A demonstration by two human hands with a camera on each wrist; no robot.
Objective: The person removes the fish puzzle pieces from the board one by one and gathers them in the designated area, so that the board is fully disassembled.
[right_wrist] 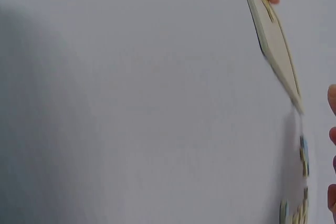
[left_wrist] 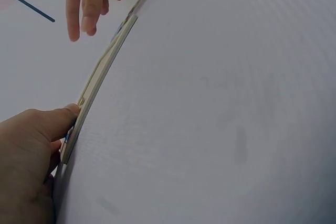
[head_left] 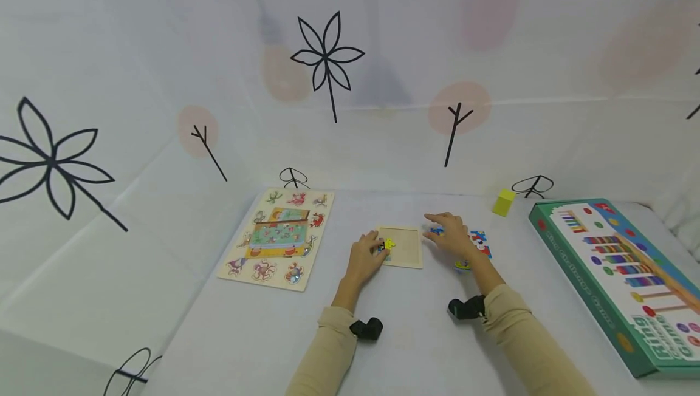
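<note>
A shallow square wooden puzzle tray (head_left: 407,247) lies on the table. My left hand (head_left: 364,259) is at its left side, thumb and fingers pinching a yellow jigsaw piece (head_left: 389,243) over the tray. Bluish pieces show beneath that hand, partly covered by it. To the right of the tray, my right hand (head_left: 451,237) hovers above loose jigsaw pieces (head_left: 479,239), its fingers spread and holding nothing. In the left wrist view the left thumb (left_wrist: 60,121) is at the tray's edge; the right fingers hang in the air beyond.
At the left lies a wooden board (head_left: 317,247) with sea-animal pictures. A large green game box (head_left: 596,286) occupies the right side. A yellow block (head_left: 504,202) stands at the back, near the patterned cloth wall. A greenish-yellow piece (head_left: 462,266) lies below the right hand.
</note>
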